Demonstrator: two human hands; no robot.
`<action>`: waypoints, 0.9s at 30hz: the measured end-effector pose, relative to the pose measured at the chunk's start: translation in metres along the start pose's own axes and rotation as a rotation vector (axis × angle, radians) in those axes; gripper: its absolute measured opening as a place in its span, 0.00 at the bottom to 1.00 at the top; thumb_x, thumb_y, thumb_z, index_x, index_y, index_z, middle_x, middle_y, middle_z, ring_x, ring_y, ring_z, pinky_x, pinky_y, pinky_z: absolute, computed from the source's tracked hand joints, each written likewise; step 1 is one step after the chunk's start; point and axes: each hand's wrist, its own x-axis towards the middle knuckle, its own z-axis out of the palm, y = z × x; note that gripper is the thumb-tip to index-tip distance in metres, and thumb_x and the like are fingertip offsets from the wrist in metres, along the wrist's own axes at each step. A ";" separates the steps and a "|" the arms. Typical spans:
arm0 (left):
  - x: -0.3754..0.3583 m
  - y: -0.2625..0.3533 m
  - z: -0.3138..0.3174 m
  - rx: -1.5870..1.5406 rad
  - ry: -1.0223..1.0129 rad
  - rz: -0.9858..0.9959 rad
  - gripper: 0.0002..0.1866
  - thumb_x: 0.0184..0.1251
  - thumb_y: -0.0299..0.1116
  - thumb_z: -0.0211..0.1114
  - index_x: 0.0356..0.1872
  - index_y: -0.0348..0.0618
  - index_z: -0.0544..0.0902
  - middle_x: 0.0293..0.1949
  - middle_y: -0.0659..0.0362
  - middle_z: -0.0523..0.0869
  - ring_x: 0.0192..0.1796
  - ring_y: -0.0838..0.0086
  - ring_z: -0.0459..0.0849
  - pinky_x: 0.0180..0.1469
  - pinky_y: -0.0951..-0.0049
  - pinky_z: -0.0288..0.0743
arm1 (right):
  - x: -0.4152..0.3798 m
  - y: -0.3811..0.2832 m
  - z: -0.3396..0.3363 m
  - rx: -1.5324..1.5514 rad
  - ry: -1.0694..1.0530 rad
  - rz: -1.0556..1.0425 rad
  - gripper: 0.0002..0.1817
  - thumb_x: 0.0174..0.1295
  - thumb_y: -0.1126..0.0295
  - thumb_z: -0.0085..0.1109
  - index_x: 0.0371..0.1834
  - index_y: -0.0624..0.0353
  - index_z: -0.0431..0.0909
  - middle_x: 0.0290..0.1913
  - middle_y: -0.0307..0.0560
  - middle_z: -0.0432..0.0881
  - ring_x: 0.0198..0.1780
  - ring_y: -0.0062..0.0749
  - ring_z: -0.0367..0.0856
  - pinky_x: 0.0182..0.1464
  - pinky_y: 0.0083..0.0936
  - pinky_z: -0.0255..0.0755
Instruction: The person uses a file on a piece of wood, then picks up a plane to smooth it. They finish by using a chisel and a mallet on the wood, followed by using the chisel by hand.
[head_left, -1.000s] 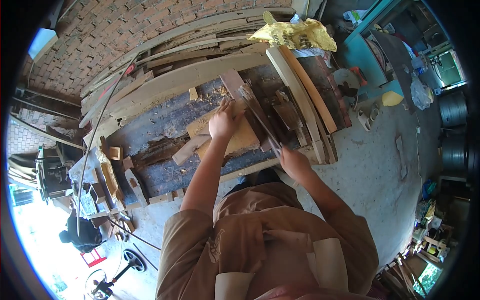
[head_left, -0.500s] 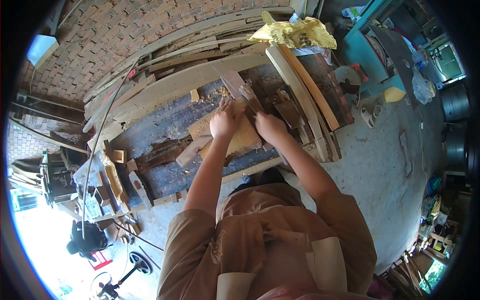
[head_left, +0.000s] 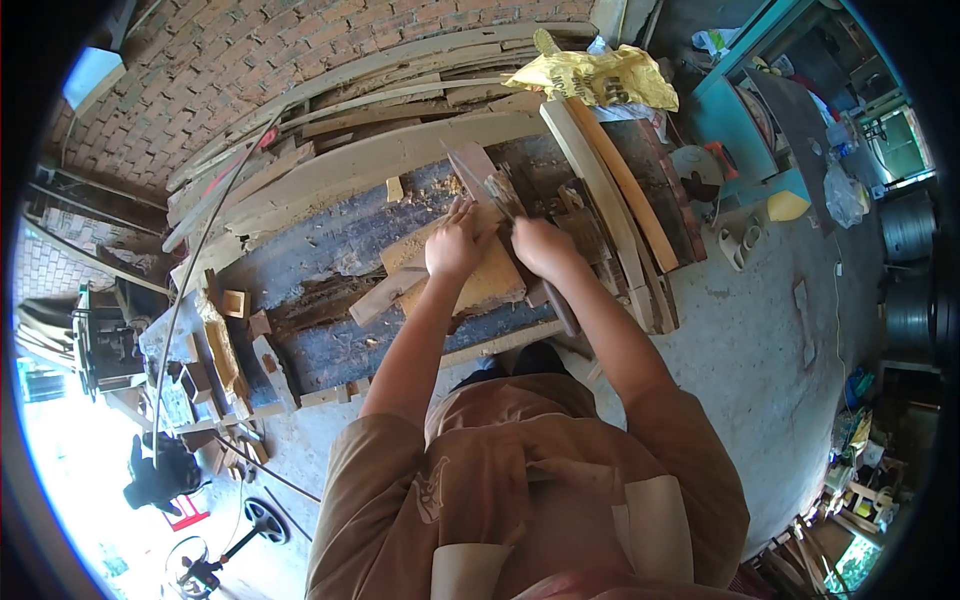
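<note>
My left hand (head_left: 454, 247) presses down on a small board (head_left: 487, 218) lying on a yellowish wood block (head_left: 487, 282). Its fingers point away from me, and what lies under the palm is hidden. Close beside it, my right hand (head_left: 541, 247) is closed around the wooden part of what looks like a saw (head_left: 563, 308). A thin grey blade appears to run from that hand toward the far left, past my left fingertips. Part of the tool is covered by my right hand and forearm. A loose wood strip (head_left: 386, 295) lies against the block's left side.
The dark, worn bench (head_left: 330, 255) carries sawdust and offcuts. Long boards (head_left: 600, 190) lie across its right part, near a circular power tool (head_left: 697, 170). A yellow sack (head_left: 600, 78) rests at the back, beside planks (head_left: 390, 105) stacked along the brick wall.
The saw's wooden bar shows more beside my right forearm, and its blade tip has shifted slightly to the right. My left hand stays on the wood. The whole view has shifted a little.
</note>
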 end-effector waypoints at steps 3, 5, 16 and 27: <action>0.000 0.001 -0.004 -0.001 -0.054 -0.071 0.22 0.54 0.47 0.59 0.47 0.44 0.76 0.53 0.58 0.76 0.59 0.69 0.69 0.52 0.68 0.71 | 0.013 -0.001 0.009 0.005 0.040 -0.015 0.14 0.59 0.65 0.40 0.33 0.63 0.73 0.31 0.60 0.79 0.36 0.53 0.78 0.39 0.44 0.72; 0.001 0.001 -0.002 -0.024 -0.032 -0.080 0.23 0.54 0.47 0.59 0.48 0.45 0.76 0.53 0.58 0.76 0.59 0.69 0.69 0.52 0.68 0.71 | -0.019 0.004 0.008 0.036 0.069 -0.022 0.12 0.59 0.65 0.41 0.32 0.63 0.72 0.29 0.59 0.78 0.34 0.53 0.78 0.37 0.45 0.71; 0.001 -0.005 0.000 -0.045 -0.009 -0.005 0.24 0.55 0.48 0.59 0.47 0.42 0.76 0.54 0.58 0.75 0.60 0.70 0.68 0.54 0.69 0.70 | -0.071 0.020 0.004 0.032 -0.001 0.042 0.10 0.58 0.66 0.44 0.33 0.62 0.71 0.27 0.59 0.78 0.32 0.55 0.78 0.34 0.45 0.71; 0.003 -0.005 0.000 -0.031 -0.062 -0.055 0.25 0.55 0.49 0.58 0.49 0.43 0.75 0.56 0.59 0.73 0.61 0.69 0.67 0.56 0.69 0.68 | -0.085 0.035 0.031 -0.033 0.059 0.047 0.10 0.59 0.65 0.46 0.31 0.60 0.69 0.21 0.57 0.77 0.26 0.52 0.78 0.28 0.44 0.72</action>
